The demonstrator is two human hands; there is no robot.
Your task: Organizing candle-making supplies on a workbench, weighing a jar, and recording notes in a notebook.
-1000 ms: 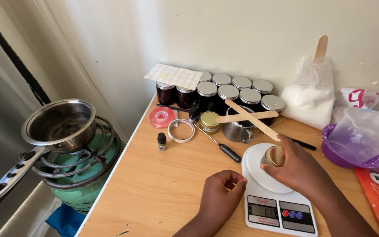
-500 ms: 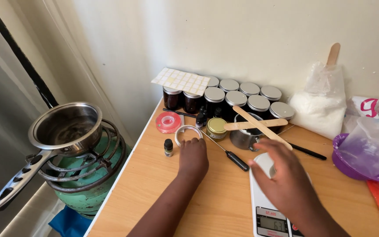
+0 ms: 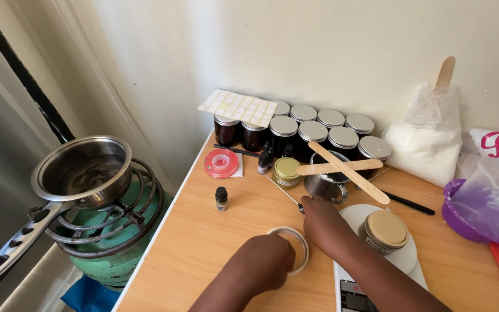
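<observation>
Left hand (image 3: 270, 257) curls closed on a clear tape ring (image 3: 291, 248), pinning it to the counter (image 3: 203, 254); right hand (image 3: 324, 222), fingers bent, touches its far rim, steadying it.

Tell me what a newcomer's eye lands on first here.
First, the two hands at the table's front edge: the left hand rests on a clear tape ring, and the right hand sits beside it. Behind stands a cluster of dark, silver-lidded jars against the wall. Off the table's left side, a steel saucepan sits on a green gas burner.
</observation>
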